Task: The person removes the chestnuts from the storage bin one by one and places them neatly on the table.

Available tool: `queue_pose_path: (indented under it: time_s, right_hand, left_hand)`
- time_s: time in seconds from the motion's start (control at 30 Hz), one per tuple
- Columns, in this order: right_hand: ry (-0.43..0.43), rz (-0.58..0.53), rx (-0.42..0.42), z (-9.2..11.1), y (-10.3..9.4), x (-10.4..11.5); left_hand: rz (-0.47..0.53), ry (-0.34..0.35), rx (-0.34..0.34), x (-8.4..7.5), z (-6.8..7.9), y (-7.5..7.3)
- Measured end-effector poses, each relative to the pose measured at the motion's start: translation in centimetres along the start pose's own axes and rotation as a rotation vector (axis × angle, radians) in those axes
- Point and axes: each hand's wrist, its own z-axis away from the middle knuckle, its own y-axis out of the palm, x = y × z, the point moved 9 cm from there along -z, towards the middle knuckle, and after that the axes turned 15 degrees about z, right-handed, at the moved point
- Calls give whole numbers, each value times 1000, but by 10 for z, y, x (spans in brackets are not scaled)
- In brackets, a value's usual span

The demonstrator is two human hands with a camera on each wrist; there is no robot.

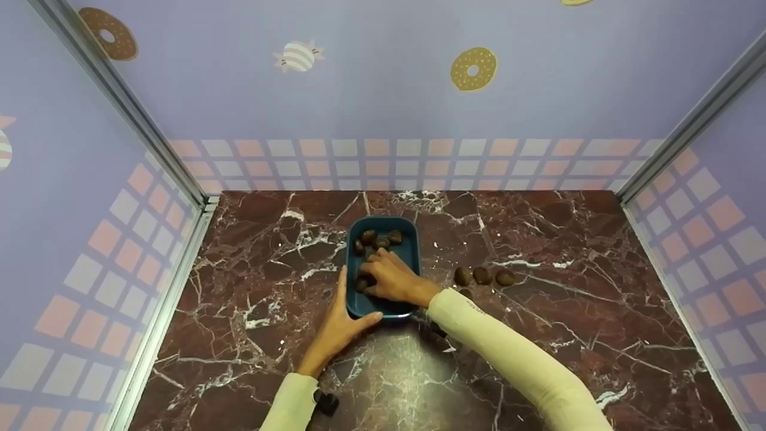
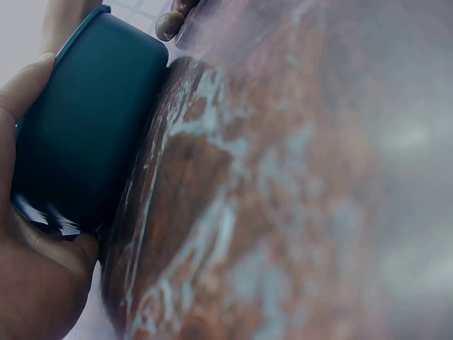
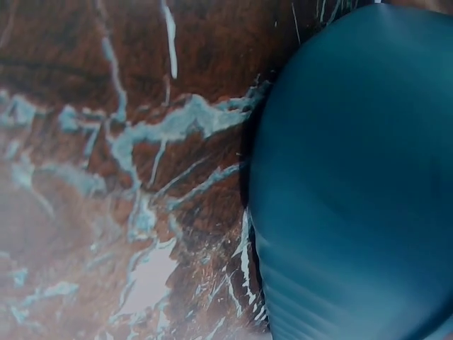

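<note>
A deep teal rectangular box (image 1: 417, 239) with rounded corners sits on the marble surface, its side wall (image 2: 99, 106) also showing in the left wrist view. My left hand (image 1: 342, 326) rests at its near left corner, fingers straight along the left side and thumb along the near edge. Inside the box, my right hand (image 1: 392, 278) has its fingers bent about a brown chestnut (image 1: 362, 283) near the left wall, thumb and forefinger on either side of it. Several more chestnuts (image 1: 369, 235) lie toward the box's far end. The right wrist view shows mostly the box's outer wall (image 3: 354, 170).
To the right of the box, several chestnuts (image 1: 482, 275) lie on the dark red marble tabletop (image 1: 269, 287), one partly behind the right sleeve (image 1: 508, 347). Purple patterned panels (image 1: 383, 102) enclose the back and both sides.
</note>
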Motion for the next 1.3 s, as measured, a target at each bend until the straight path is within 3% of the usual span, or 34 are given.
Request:
queue_pose_path:
  time_s: [0.27, 0.57, 0.93, 1.3]
  right_hand:
    - [25, -13, -40, 9, -16, -7]
    - [81, -69, -29, 30, -34, -16]
    - [67, -110, -95, 55, -54, -22]
    - [114, -150, -178, 84, -67, -41]
  left_hand:
    - [22, -5, 7, 0, 0, 0]
    - [45, -18, 19, 1, 0, 1]
    - [40, -16, 6, 2, 0, 1]
    - [41, -17, 17, 2, -1, 0]
